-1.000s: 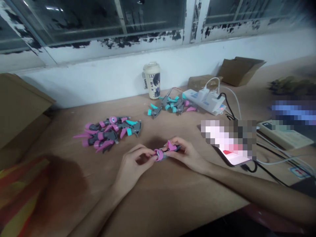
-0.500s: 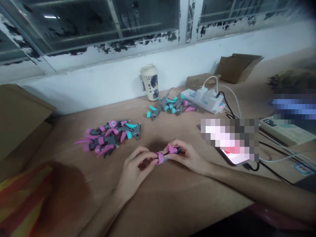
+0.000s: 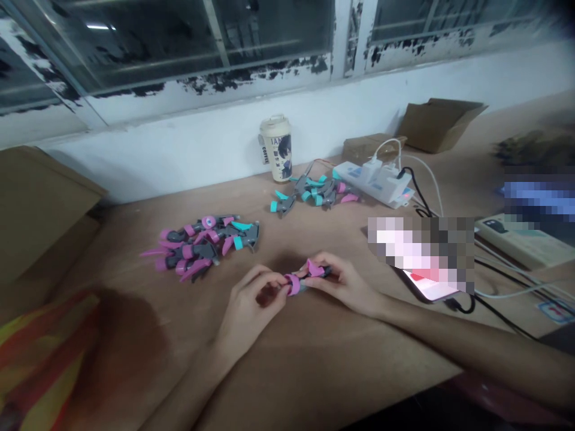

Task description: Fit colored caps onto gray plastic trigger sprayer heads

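The pink-collared spray head (image 3: 294,284) lies between left fingers (image 3: 271,278) and right fingers (image 3: 324,286).

Sprayers (image 3: 204,250) left, phone (image 3: 417,263) right; cup (image 3: 280,152) behind

There are two bare hands (image 3: 254,299) (image 3: 349,288), one pink-and-grey plastic spray head (image 3: 294,285), two pink-teal-grey spray-head heaps (image 3: 204,251) (image 3: 330,194), one cream lidded cup (image 3: 281,152) and three brown cardboard boxes (image 3: 440,126) (image 3: 372,147) (image 3: 40,209).
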{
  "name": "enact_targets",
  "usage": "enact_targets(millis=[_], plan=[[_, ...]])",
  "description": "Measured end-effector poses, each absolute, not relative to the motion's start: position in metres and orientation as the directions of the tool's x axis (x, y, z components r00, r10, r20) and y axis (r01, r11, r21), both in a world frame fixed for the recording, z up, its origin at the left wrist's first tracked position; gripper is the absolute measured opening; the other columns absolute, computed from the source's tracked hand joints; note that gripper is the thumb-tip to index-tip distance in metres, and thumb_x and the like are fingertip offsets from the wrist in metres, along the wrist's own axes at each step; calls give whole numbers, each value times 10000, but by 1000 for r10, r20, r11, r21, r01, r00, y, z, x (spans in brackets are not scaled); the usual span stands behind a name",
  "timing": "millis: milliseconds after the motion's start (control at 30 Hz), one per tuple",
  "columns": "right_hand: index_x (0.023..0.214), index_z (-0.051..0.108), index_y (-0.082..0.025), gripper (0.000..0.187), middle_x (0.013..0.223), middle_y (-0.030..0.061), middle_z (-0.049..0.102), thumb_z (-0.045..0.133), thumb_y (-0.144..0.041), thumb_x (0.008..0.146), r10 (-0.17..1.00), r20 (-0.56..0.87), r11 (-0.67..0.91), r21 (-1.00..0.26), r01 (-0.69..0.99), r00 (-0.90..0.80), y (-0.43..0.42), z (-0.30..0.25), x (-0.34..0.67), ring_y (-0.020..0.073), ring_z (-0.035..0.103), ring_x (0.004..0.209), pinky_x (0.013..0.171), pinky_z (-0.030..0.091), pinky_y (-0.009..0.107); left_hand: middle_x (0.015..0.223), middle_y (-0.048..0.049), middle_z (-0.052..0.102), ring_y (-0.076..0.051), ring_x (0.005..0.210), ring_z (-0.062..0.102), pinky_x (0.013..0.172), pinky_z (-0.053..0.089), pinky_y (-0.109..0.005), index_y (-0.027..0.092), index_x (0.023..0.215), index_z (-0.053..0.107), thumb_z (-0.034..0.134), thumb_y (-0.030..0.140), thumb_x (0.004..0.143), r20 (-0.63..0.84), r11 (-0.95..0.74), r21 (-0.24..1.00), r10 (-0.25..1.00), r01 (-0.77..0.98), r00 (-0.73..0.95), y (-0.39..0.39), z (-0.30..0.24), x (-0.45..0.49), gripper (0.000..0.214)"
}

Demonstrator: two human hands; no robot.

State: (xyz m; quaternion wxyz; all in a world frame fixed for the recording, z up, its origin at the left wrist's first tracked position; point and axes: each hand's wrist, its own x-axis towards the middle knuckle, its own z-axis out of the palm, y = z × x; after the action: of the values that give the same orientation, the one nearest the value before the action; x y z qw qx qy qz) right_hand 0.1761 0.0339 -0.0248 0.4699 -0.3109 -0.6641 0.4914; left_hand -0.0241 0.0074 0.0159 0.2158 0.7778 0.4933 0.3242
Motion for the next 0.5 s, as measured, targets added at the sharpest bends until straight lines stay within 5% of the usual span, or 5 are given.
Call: enact_targets(millis=[267,500], plan=[[929,588,-218,200,957,17,648,668,-297,764,886,279,294,-956,-17,-370,33,-22,176,158,620,927,834,496,314,750,6,529,-84,578,522,508,414,-184,190,885,628,525,240,837,284,-354,710,935,609,212,3,8,-21,124],[975,598,-232,313,976,22,673,722,-326,704,879,239,267,-964,11,-413,29,-24,176,168,647,900,803,510,315,728,0,609,-97,564,562,536,438,-198,186,876,601,443,305,890,132,-281,776,948,564,291,-3,9,-16,198]])
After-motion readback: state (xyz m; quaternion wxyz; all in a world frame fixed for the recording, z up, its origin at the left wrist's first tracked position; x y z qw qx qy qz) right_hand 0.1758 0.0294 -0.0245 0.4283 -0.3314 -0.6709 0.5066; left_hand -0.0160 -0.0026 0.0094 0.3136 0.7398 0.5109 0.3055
